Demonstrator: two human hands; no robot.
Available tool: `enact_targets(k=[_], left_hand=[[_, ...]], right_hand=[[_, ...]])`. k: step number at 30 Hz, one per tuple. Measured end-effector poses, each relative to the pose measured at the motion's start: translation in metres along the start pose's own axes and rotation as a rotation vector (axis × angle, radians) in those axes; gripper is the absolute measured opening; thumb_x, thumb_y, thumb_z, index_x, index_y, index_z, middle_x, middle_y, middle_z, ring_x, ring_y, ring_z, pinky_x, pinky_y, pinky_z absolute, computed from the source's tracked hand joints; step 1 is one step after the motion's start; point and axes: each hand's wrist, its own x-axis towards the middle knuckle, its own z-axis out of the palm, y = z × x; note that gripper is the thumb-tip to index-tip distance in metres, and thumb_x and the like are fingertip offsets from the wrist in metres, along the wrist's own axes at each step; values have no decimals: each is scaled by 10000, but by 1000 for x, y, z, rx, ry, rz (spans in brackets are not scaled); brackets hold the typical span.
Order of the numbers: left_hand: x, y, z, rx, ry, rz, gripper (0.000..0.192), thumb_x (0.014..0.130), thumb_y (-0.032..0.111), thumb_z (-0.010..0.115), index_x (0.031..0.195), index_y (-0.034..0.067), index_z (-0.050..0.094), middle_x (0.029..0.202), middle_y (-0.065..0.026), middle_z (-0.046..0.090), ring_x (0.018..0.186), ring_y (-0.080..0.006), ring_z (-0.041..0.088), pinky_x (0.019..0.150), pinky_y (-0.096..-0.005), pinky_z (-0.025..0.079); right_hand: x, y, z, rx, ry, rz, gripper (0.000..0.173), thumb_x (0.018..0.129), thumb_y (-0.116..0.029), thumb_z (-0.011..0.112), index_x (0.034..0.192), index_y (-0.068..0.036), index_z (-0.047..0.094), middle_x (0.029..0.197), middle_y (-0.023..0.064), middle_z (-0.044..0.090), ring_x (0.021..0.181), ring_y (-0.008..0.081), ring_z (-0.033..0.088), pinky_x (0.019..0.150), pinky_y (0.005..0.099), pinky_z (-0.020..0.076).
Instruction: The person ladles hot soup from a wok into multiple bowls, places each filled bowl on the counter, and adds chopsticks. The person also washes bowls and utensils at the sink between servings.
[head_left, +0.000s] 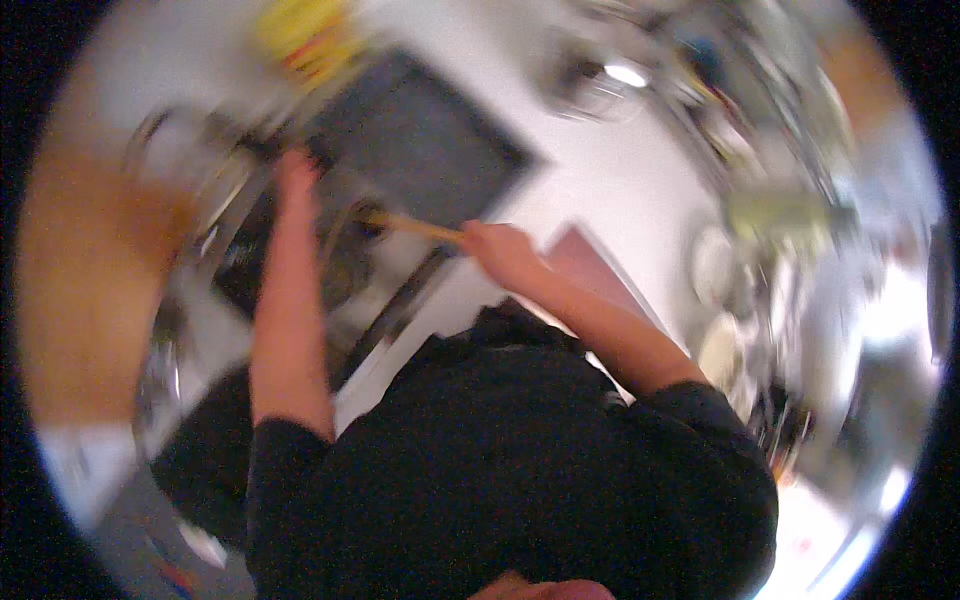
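Observation:
The view is strongly blurred. My right hand (495, 244) is closed around the end of a light wooden stick or handle (420, 226), which points left over a dark, round-looking thing, perhaps a pan (349, 255). My left arm stretches up the picture, and my left hand (298, 169) is by a dark object at the left corner of a dark grey square board or plate (427, 135). Whether the left hand grips anything cannot be made out.
A yellow item with red marks (307, 37) lies beyond the grey square. The white worktop (622, 172) bears a reddish-brown flat board (592, 270) near my right forearm. Blurred dishes (712, 262) and other items line the right side. A brown surface (90, 300) stands far left.

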Motion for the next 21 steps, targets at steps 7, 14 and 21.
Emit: enact_targets(k=[7, 14, 21], left_hand=[[83, 16, -6, -320, -153, -132, 511, 878, 490, 527, 1130, 52, 445, 912, -108, 551, 780, -198, 544, 714, -300, 470], [66, 72, -33, -391, -153, -281, 371, 893, 466, 522, 886, 95, 534, 632, -8, 514, 523, -113, 487, 404, -216, 391], [1, 95, 3, -285, 1, -224, 399, 884, 490, 527, 837, 94, 551, 577, -2, 480, 451, -113, 423, 382, -229, 333]], right_hand=[[-82, 69, -1, 516, 179, 27, 249, 885, -304, 510, 898, -93, 642, 765, 108, 634, 713, 292, 600, 650, 411, 452], [-196, 139, 19, 880, 342, 342, 272, 911, -283, 516, 848, -51, 644, 601, -2, 461, 532, 85, 416, 472, 250, 337], [-257, 198, 10, 1197, 415, 352, 269, 915, -271, 510, 848, -56, 657, 572, -25, 412, 534, 83, 387, 487, 242, 333]])
